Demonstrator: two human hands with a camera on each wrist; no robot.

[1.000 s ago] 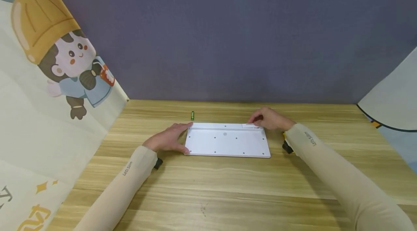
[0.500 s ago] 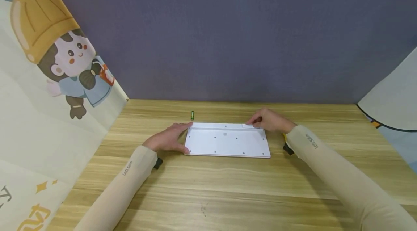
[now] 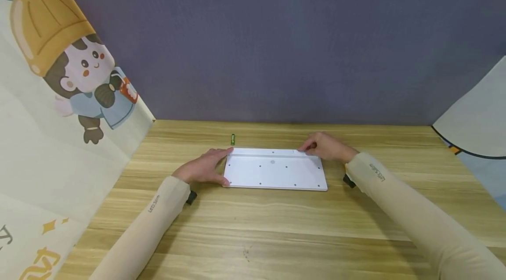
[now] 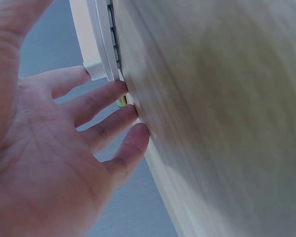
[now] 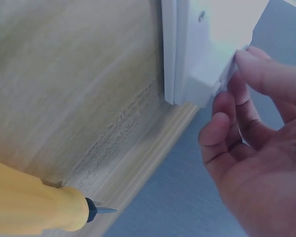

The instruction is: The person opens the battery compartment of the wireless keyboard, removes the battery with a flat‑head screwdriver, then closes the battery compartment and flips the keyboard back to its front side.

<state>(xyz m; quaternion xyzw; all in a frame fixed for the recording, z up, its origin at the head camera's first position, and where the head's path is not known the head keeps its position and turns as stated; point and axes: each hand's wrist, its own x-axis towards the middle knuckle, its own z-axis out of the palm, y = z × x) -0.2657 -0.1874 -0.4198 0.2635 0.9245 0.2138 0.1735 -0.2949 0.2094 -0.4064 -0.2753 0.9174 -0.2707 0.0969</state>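
Note:
A white keyboard (image 3: 276, 175) lies underside up on the wooden table; its keys (image 4: 113, 37) face down in the left wrist view. My left hand (image 3: 202, 166) steadies its left end, thumb at the near corner and index finger at the far one, fingers spread and fairly straight. At the far right corner, my right hand (image 3: 327, 146) pinches a thin white battery cover (image 5: 231, 75) between thumb and index finger, at the raised back ridge. The fingers partly hide that cover. A green battery (image 3: 233, 139) lies just behind the keyboard's far left corner.
A yellow-handled tool (image 5: 44, 200) with a short pointed metal tip lies to the right of the keyboard, mostly hidden by the right wrist in the head view. A dark grey partition (image 3: 276, 52) rises along the table's back edge. A printed curtain (image 3: 47, 139) hangs at left.
The battery compartment showed a red and dark inside a second ago; white now covers it under the right fingers, which have shifted slightly left. The left hand and keyboard have stayed put.

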